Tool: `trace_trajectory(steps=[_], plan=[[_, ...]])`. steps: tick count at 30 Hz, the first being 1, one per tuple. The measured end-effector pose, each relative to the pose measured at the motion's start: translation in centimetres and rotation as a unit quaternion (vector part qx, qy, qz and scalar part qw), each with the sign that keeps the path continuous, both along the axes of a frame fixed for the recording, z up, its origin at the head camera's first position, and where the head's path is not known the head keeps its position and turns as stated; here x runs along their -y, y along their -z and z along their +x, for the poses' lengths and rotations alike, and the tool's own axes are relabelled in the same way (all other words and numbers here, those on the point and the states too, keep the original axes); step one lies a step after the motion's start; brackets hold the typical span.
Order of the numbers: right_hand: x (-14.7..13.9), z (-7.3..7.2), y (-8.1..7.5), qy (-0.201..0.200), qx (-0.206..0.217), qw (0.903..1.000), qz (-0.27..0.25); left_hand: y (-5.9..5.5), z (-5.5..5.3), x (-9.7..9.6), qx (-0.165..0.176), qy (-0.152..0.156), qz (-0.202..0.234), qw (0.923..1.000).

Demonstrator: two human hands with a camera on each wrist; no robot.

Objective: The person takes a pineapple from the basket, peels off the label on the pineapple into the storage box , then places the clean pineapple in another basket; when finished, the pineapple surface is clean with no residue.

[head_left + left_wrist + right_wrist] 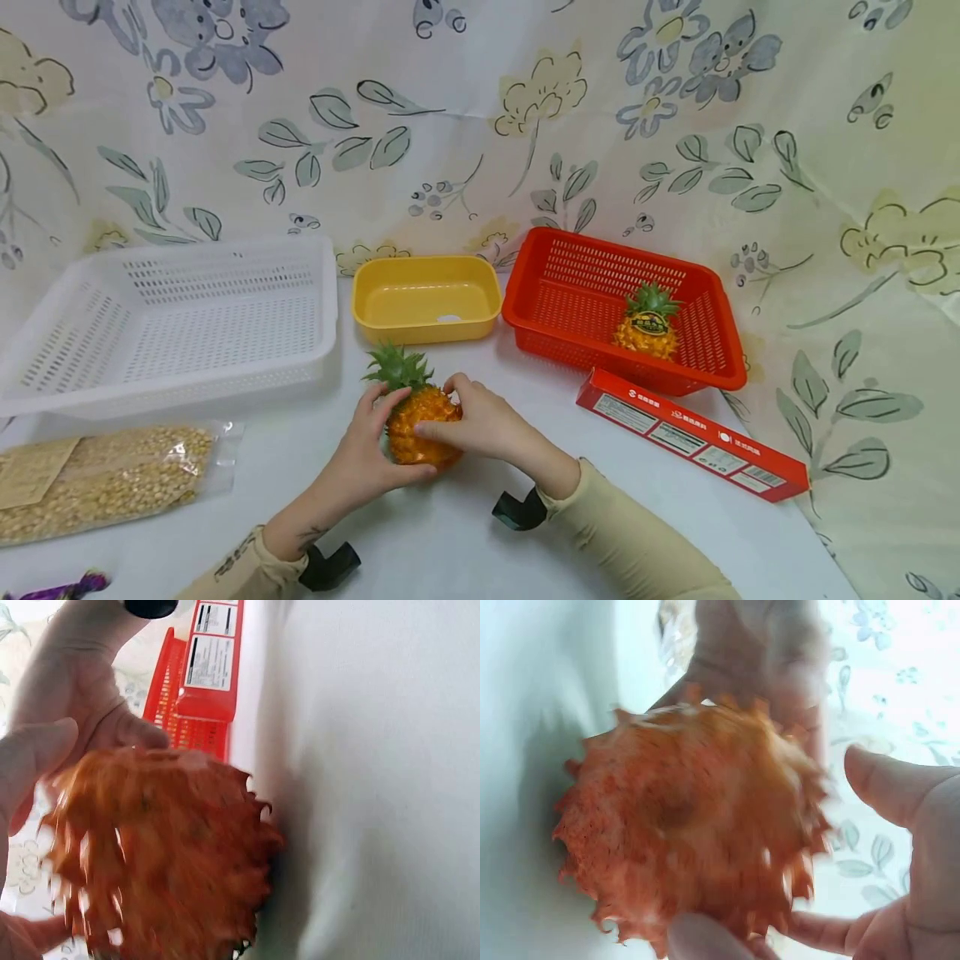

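Observation:
A small orange pineapple (424, 425) with a green leafy crown (399, 367) is between my two hands over the white table. My left hand (363, 446) curves round its left side, thumb near the base and fingers by the crown. From the right, my right hand (483, 417) holds its upper side with thumb and fingers bent. In the left wrist view the spiky pineapple (165, 855) fills the lower left, my right hand (75, 690) behind it. The right wrist view shows the round base (679, 814) of the fruit, somewhat blurred.
Behind stand a white basket (326, 333), a yellow tub (427, 333) and a red basket (536, 346) holding another pineapple (647, 329). A long red box (693, 437) lies against the red basket. At left are a bag of pale beans (142, 467) and a purple wrapper (67, 590).

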State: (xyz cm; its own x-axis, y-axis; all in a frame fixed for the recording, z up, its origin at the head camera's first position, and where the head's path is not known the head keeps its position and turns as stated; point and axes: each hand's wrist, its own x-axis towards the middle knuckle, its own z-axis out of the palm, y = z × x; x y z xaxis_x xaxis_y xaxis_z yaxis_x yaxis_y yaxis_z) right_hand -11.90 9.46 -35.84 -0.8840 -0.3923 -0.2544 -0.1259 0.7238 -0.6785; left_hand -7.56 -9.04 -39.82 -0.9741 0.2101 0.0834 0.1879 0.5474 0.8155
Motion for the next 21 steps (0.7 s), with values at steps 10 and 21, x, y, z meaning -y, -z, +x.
trace_trajectory(steps=[10,21], plan=[[-0.8,-0.6,1.2,0.009,0.003,0.9904,-0.138,-0.2,-0.1,-0.3,-0.014,-0.016,-0.005,0.9998],[-2.4,-4.1,3.8,0.351,-0.006,0.8134,-0.464,0.0,0.0,-0.2,-0.009,-0.018,-0.03,0.9993]])
